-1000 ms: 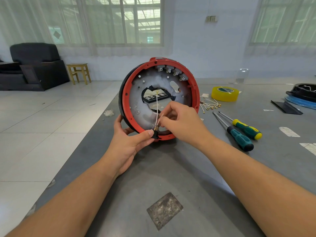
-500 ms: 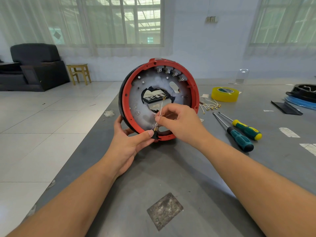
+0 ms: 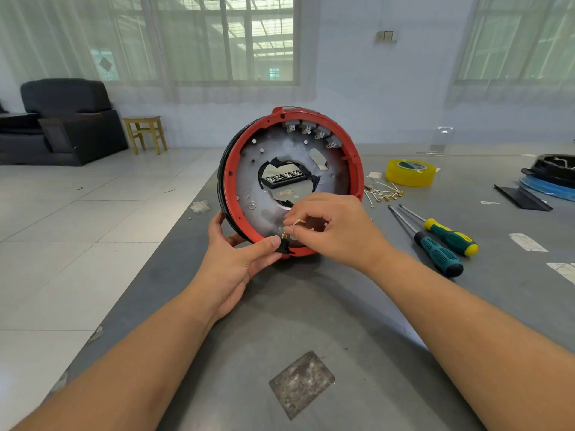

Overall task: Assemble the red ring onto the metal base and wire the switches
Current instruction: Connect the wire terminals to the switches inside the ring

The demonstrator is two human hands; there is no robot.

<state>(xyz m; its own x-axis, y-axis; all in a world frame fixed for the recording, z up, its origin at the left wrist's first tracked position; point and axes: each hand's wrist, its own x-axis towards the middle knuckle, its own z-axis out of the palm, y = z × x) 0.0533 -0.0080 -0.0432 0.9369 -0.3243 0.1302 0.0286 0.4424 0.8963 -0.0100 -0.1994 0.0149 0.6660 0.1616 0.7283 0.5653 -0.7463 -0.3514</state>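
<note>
The red ring (image 3: 230, 178) stands on edge on the grey table, fitted around the round metal base (image 3: 273, 150). Several switches (image 3: 311, 129) sit along its upper inner rim. My left hand (image 3: 236, 259) grips the ring's lower edge, thumb pressing a small black switch (image 3: 282, 247) there. My right hand (image 3: 329, 227) pinches a thin white wire (image 3: 298, 222) with a brass terminal (image 3: 283, 235) right at that switch.
Loose wires with brass terminals (image 3: 384, 192) lie right of the ring, with a yellow tape roll (image 3: 410, 172) behind. Two screwdrivers (image 3: 441, 244) lie at right. Black and blue parts (image 3: 550, 175) sit far right. The table's left edge drops to tiled floor.
My right hand has moved down toward the black switch, and the wire that stood upright is now bent down inside its fingers. My left hand and the ring have held still.
</note>
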